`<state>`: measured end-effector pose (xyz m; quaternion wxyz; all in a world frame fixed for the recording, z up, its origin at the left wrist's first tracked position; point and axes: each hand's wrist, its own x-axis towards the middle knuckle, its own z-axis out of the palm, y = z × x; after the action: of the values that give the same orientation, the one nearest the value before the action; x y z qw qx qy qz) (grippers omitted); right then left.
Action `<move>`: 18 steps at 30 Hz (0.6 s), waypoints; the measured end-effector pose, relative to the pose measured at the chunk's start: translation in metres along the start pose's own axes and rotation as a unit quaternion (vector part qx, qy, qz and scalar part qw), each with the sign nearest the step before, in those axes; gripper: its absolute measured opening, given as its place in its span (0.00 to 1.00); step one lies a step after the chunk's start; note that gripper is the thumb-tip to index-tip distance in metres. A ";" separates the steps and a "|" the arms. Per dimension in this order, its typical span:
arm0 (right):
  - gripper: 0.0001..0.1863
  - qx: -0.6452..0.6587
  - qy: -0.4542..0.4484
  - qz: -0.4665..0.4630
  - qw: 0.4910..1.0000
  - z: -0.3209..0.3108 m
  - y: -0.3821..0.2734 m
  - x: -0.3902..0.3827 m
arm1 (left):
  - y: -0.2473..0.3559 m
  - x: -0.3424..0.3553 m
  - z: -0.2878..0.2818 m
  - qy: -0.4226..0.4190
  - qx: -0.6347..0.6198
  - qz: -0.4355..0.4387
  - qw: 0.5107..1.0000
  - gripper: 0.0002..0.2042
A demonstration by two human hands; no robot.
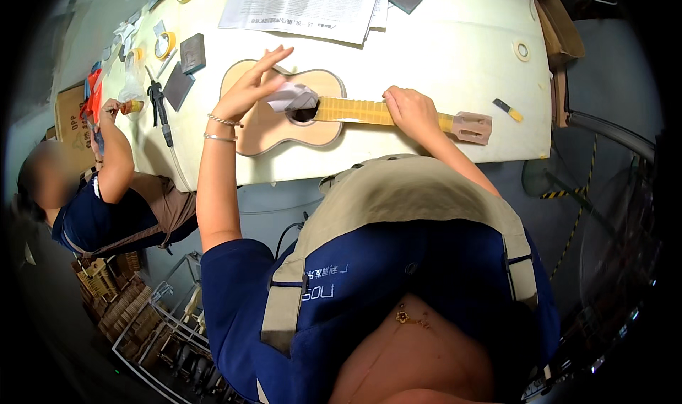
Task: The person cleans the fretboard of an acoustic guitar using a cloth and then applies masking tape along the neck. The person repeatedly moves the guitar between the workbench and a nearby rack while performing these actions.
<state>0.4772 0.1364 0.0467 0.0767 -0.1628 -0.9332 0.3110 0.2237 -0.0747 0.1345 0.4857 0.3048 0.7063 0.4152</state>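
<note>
We've a counter (440,63) carrying the guitar (284,137), face up nr our edge. Our R hand (413,112) grips its neck (355,111); L hand (245,98) is over the body, fingers spread, holding nothing. White wad (293,97) covers pt of the soundhole (304,114). Risk: if our R grip slackens, guitar could swivel & get scratched, prob.
</note>
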 end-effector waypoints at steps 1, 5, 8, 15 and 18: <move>0.12 0.002 0.010 -0.007 1.000 -0.002 0.000 0.002 | -0.006 0.007 0.004 0.011 0.140 -0.038 0.989 0.52; 0.12 -0.001 0.001 0.004 1.000 0.001 0.001 0.001 | -0.021 0.025 0.031 0.041 0.500 -0.129 0.856 0.59; 0.12 0.003 0.006 0.000 1.000 0.001 0.000 0.001 | -0.039 0.027 0.071 0.139 0.614 -0.055 0.775 0.46; 0.12 -0.006 0.002 0.004 1.000 -0.005 -0.001 0.001 | -0.019 -0.006 0.043 0.093 0.395 0.128 0.905 0.28; 0.12 -0.010 -0.022 0.016 1.000 -0.003 -0.002 0.000 | -0.013 -0.039 0.056 0.132 0.501 0.175 0.837 0.25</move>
<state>0.4778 0.1367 0.0501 0.0495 -0.1716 -0.9351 0.3062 0.2896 -0.0971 0.1300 0.0880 0.5675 0.8100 0.1189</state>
